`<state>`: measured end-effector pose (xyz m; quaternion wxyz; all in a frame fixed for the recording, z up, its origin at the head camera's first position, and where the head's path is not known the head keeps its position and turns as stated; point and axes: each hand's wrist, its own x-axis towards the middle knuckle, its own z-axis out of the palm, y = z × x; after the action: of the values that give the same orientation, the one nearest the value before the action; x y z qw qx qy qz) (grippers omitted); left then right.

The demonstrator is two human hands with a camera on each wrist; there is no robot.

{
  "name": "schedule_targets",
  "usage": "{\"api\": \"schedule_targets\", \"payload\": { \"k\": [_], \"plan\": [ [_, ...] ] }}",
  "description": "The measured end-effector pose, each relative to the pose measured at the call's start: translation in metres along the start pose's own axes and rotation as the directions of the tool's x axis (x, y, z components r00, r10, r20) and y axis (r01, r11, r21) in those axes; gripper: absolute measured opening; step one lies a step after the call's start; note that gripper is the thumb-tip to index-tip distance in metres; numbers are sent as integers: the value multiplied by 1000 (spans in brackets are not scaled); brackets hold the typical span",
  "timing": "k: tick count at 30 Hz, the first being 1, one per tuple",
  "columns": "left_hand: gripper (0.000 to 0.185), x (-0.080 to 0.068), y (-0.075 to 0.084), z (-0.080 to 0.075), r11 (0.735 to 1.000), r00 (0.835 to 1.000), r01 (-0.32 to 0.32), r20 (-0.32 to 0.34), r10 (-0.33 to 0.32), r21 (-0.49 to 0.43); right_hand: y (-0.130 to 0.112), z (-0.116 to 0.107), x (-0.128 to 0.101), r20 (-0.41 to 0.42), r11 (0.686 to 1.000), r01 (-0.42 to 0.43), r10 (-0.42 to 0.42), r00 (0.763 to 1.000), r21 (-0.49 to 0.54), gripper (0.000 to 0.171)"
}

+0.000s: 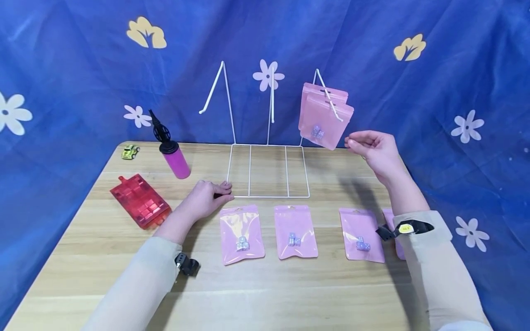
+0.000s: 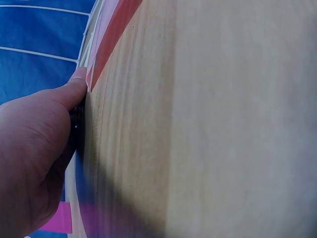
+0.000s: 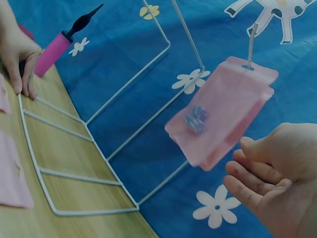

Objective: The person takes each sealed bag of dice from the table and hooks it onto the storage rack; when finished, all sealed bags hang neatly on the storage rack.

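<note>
A white wire rack (image 1: 268, 196) with three hooks stands at the back of the wooden table (image 1: 290, 285). Two pink pouches (image 1: 325, 119) with small dice inside hang from its right hook. My right hand (image 1: 356, 140) is open in the air just right of them, fingers relaxed, not touching; the right wrist view shows the hand (image 3: 257, 171) beside the pouches (image 3: 223, 114). My left hand (image 1: 223, 191) presses with straight fingers on the rack's front left corner. Several more pink pouches (image 1: 242, 234) lie in a row in front of the rack, the rightmost partly hidden by my right sleeve.
A pink and black hand pump (image 1: 174, 154) stands left of the rack. A red grid tray (image 1: 141, 200) lies at the table's left, and a small yellow-green toy car (image 1: 130, 151) sits at the back left corner. Blue flowered cloth hangs behind and around the table.
</note>
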<state>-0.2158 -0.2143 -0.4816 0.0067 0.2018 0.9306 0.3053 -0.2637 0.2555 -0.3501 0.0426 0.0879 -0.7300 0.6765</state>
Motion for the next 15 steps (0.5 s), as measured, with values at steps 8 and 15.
{"api": "schedule_targets", "payload": {
  "k": [8, 15],
  "plan": [
    [32, 2, -1, 0, 1000, 1000, 2, 9, -2, 3, -1, -25, -28, 24, 991, -55, 58, 998, -121, 26],
    [31, 2, -3, 0, 1000, 1000, -4, 13, 4, -4, 0, -48, -59, 26, 968, -90, 99, 995, -236, 32]
  ]
}}
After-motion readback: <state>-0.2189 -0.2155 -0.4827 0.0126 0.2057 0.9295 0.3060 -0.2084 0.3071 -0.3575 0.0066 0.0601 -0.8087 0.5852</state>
